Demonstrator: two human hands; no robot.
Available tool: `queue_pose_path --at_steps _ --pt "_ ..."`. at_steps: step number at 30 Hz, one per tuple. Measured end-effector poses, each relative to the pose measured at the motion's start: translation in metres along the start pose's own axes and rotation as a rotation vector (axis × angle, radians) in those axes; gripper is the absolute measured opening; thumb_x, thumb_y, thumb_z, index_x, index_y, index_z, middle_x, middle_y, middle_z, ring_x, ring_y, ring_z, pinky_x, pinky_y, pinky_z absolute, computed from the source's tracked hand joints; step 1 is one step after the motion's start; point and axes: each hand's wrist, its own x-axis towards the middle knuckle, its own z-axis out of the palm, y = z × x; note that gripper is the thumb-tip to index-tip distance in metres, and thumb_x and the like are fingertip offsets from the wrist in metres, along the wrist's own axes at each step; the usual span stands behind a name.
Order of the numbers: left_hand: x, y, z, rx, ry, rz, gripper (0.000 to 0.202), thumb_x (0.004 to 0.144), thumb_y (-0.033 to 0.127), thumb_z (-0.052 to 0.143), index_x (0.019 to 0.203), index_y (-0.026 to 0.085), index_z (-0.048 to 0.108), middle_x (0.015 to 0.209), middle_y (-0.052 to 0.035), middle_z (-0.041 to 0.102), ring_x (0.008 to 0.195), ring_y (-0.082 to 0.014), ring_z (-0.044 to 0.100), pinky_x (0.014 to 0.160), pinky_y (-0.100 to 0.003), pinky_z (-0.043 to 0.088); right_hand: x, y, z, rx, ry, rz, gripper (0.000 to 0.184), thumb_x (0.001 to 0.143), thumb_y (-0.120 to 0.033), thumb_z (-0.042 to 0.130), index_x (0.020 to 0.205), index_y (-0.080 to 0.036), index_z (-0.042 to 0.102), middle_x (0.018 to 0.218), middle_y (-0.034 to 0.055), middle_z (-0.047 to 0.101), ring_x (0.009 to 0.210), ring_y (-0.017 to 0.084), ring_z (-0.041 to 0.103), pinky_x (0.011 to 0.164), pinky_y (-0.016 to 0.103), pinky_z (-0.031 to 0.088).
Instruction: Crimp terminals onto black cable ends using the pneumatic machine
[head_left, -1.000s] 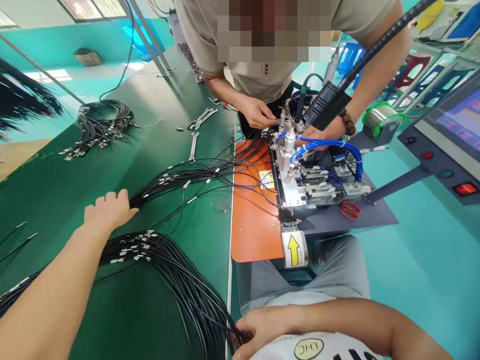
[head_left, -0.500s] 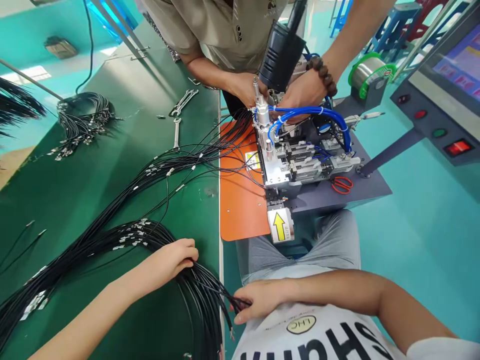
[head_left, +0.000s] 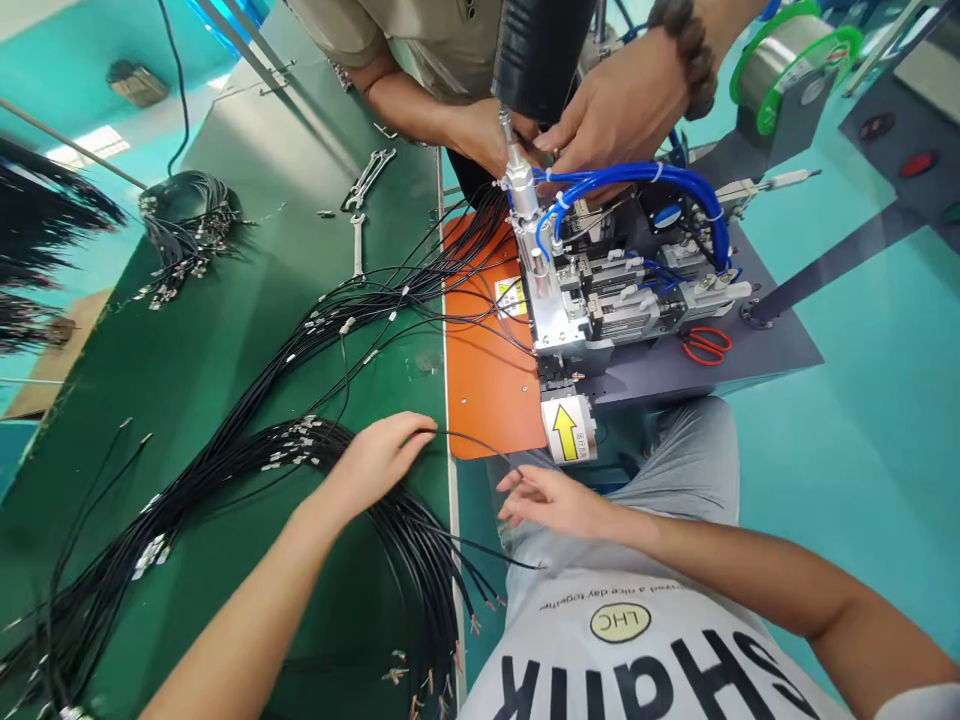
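My left hand (head_left: 390,455) is closed in a pinch on one black cable (head_left: 472,438), above the bundle on the green table. From that pinch, the cable stretches across the table edge toward my right hand (head_left: 559,500). My right hand hovers over my lap with its fingers apart, close beside the cable; whether a fingertip touches it is hard to see. Below my left hand, a bundle of black cables (head_left: 420,545) fans over the table edge, with stripped coloured wire ends (head_left: 427,685) at the bottom. White connectors (head_left: 304,440) sit along the bundle's upper part.
A co-worker's hands (head_left: 607,110) work at a metal machine (head_left: 555,300) with blue tubes and an orange plate (head_left: 491,400). Red-handled scissors (head_left: 706,346) lie on its grey base. Wrenches (head_left: 358,245) and a coiled cable bunch (head_left: 191,225) rest on the table.
My left hand has moved up and right, lifting one cable from the bundle. My right hand has let go of the bundle's ends and moved up and right.
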Motion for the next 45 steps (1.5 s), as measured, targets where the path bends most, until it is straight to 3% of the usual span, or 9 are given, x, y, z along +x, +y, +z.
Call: queue_pose_path --at_steps 4,7,15,23,29,33,36,39,45 --pt "0.017 0.036 0.039 0.02 -0.017 0.225 0.028 0.101 0.033 0.039 0.11 0.02 0.062 0.1 -0.0068 0.068 0.093 -0.0187 0.062 0.087 -0.033 0.047 -0.007 -0.003 -0.018 0.031 0.045 -0.005 0.042 0.088 -0.037 0.067 0.121 -0.017 0.052 0.103 0.0086 0.07 0.089 0.017 0.07 0.084 0.036 0.055" --pt "0.025 0.049 0.052 0.019 0.036 0.28 0.024 0.101 0.029 0.041 0.112 0.019 0.06 0.095 -0.0069 0.066 0.088 -0.0176 0.06 0.082 -0.032 0.046 -0.016 -0.014 -0.024 0.061 0.082 -0.032 0.04 0.09 -0.037 0.063 0.123 -0.016 0.052 0.101 0.0086 0.071 0.086 0.017 0.07 0.085 0.036 0.055" --pt "0.037 0.07 0.057 -0.019 0.158 0.273 0.02 0.099 0.023 0.043 0.111 0.018 0.059 0.09 -0.0062 0.064 0.083 -0.0171 0.058 0.079 -0.032 0.045 -0.033 -0.046 -0.041 -0.179 0.308 -0.083 0.034 0.099 -0.043 0.046 0.113 -0.017 0.064 0.093 0.0072 0.074 0.077 0.016 0.071 0.075 0.031 0.054" --pt "0.051 0.12 0.06 -0.188 0.209 0.467 0.02 0.098 0.021 0.046 0.116 0.018 0.055 0.093 -0.0064 0.068 0.084 -0.0161 0.061 0.076 -0.03 0.046 -0.04 -0.07 -0.049 -0.281 0.372 -0.182 0.026 0.098 -0.038 0.05 0.097 -0.018 0.068 0.083 0.0034 0.074 0.069 0.014 0.07 0.071 0.029 0.055" --pt "0.056 0.13 0.068 -0.225 0.228 0.366 0.02 0.099 0.023 0.044 0.112 0.018 0.058 0.087 -0.0059 0.066 0.075 -0.0147 0.059 0.069 -0.028 0.044 -0.048 -0.065 -0.062 -0.373 0.549 -0.252 0.025 0.085 -0.032 0.069 0.108 -0.022 0.067 0.088 0.0033 0.075 0.077 0.016 0.069 0.071 0.03 0.054" --pt "0.053 0.133 0.07 -0.222 0.203 0.322 0.02 0.099 0.024 0.044 0.112 0.017 0.059 0.087 -0.0063 0.066 0.075 -0.0151 0.058 0.069 -0.029 0.043 -0.044 -0.069 -0.062 -0.472 0.634 -0.316 0.022 0.083 -0.031 0.071 0.103 -0.022 0.069 0.087 0.0029 0.074 0.077 0.016 0.067 0.069 0.029 0.052" --pt "0.051 0.138 0.067 -0.257 0.168 0.29 0.02 0.098 0.024 0.046 0.111 0.018 0.06 0.088 -0.0064 0.066 0.077 -0.0157 0.058 0.071 -0.03 0.044 -0.041 -0.077 -0.06 -0.594 0.619 -0.401 0.008 0.088 -0.027 0.066 0.092 -0.023 0.072 0.084 0.0016 0.073 0.074 0.015 0.064 0.068 0.028 0.051" --pt "0.051 0.141 0.06 -0.399 0.119 0.273 0.022 0.099 0.023 0.046 0.114 0.019 0.061 0.092 -0.0058 0.066 0.081 -0.015 0.059 0.074 -0.028 0.046 -0.041 -0.082 -0.063 -0.68 0.565 -0.507 0.012 0.091 -0.024 0.061 0.09 -0.024 0.073 0.089 0.0021 0.074 0.08 0.016 0.065 0.074 0.03 0.051" --pt "0.051 0.144 0.053 -0.503 0.253 0.225 0.013 0.095 0.022 0.054 0.103 0.02 0.065 0.089 -0.003 0.068 0.075 -0.0118 0.06 0.07 -0.025 0.048 -0.047 -0.077 -0.068 -0.343 0.641 -0.328 0.019 0.087 -0.035 0.067 0.1 -0.021 0.07 0.085 0.0032 0.072 0.07 0.015 0.065 0.068 0.031 0.055"
